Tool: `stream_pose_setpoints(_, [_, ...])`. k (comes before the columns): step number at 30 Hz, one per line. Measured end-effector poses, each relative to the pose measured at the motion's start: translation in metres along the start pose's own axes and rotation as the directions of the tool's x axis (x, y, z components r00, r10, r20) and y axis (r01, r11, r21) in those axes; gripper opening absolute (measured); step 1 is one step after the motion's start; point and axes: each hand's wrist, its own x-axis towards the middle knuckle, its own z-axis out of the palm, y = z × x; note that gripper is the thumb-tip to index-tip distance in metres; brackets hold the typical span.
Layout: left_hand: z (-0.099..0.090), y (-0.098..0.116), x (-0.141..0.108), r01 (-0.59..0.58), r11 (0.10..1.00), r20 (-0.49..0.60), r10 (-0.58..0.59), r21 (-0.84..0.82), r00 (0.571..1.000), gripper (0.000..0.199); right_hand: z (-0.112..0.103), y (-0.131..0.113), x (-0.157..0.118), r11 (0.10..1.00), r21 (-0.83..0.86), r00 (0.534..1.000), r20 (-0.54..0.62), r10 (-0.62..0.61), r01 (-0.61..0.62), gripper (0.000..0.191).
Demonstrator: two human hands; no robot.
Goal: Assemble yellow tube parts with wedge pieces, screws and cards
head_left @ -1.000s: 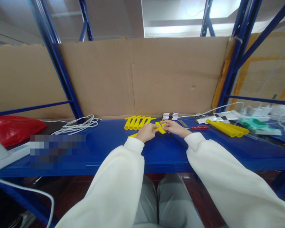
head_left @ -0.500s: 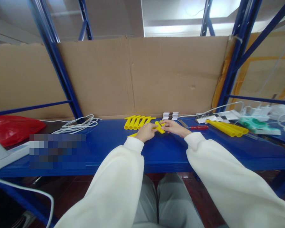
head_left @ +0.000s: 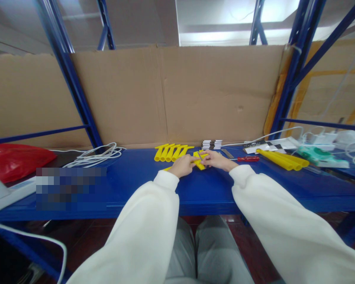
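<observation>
Near the back middle of the blue table, my left hand [head_left: 182, 165] and my right hand [head_left: 214, 159] meet around a yellow piece [head_left: 200, 165]. Both sets of fingers are closed on it, my left hand from the left and my right hand from the right. A thin grey strip shows at my right fingertips. Several yellow tubes with flat ends [head_left: 168, 153] lie in a row behind my left hand. Behind my right hand is a stack of small white and black pieces [head_left: 212, 144]. A red-handled screwdriver [head_left: 248, 159] lies right of my right hand.
Yellow tubes [head_left: 284, 160] and a green-and-white packet [head_left: 322, 157] lie at the right of the blue table [head_left: 136, 193]. Coiled white cable [head_left: 96, 155] and a red bag [head_left: 20, 159] are at the left. Cardboard [head_left: 213, 90] stands behind, between blue posts.
The yellow piece has tilted slightly between my hands, and the grey strip shows more clearly at my right fingertips. My left hand has shifted a little.
</observation>
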Motion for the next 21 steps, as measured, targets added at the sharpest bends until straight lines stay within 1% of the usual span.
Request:
stream_pose_setpoints(4, [-0.002,0.001,-0.001,-0.002,1.0,0.03,0.003,-0.025,1.0,0.041,-0.001,0.003,0.0,1.0,-0.015,0.999,0.033,-0.001,0.001,0.046])
stream_pose_setpoints(7, [-0.001,0.001,0.0,-0.011,1.0,0.048,0.013,-0.023,0.999,0.04,-0.002,0.008,0.001,0.999,-0.036,0.998,0.06,-0.032,0.034,0.048])
stream_pose_setpoints(9, [0.0,0.0,0.0,-0.019,1.0,0.048,0.02,-0.009,0.999,0.039,-0.004,0.011,0.004,0.996,-0.072,0.996,0.071,-0.052,0.057,0.05])
stream_pose_setpoints(10, [0.0,0.0,0.0,-0.021,1.0,0.044,0.021,-0.007,0.999,0.039,-0.006,0.013,0.006,0.992,-0.106,0.997,0.06,-0.056,0.062,0.05])
stream_pose_setpoints(12, [0.001,0.0,0.0,-0.014,1.0,0.036,0.015,-0.015,0.999,0.039,-0.013,0.015,0.01,0.972,-0.229,0.998,-0.014,-0.061,0.056,0.049])
stream_pose_setpoints(13, [0.002,0.0,-0.001,-0.007,1.0,0.034,0.008,-0.024,0.999,0.039,-0.018,0.016,0.012,0.948,-0.316,0.993,-0.089,-0.075,0.043,0.048])
stream_pose_setpoints(15, [0.001,0.002,-0.001,0.016,0.998,0.034,-0.014,-0.053,0.999,0.039,-0.032,0.016,0.013,0.868,-0.496,0.964,-0.238,-0.117,-0.017,0.042])
stream_pose_setpoints(16, [0.001,0.004,-0.002,0.028,0.997,0.038,-0.025,-0.07,0.999,0.039,-0.04,0.015,0.013,0.826,-0.557,0.938,-0.324,-0.124,-0.084,0.038])
stream_pose_setpoints(17, [0.0,0.005,-0.002,0.04,0.996,0.043,-0.036,-0.085,0.998,0.039,-0.048,0.015,0.011,0.786,-0.603,0.919,-0.374,-0.129,-0.135,0.037])
stream_pose_setpoints(19, [-0.002,0.007,-0.003,0.056,0.992,0.056,-0.051,-0.11,0.997,0.039,-0.06,0.014,0.007,0.71,-0.647,0.897,-0.439,-0.05,-0.277,0.037])
stream_pose_setpoints(21, [-0.003,0.009,-0.003,0.06,0.991,0.067,-0.052,-0.122,0.996,0.038,-0.066,0.013,0.004,0.645,-0.672,0.893,-0.448,0.036,-0.364,0.039])
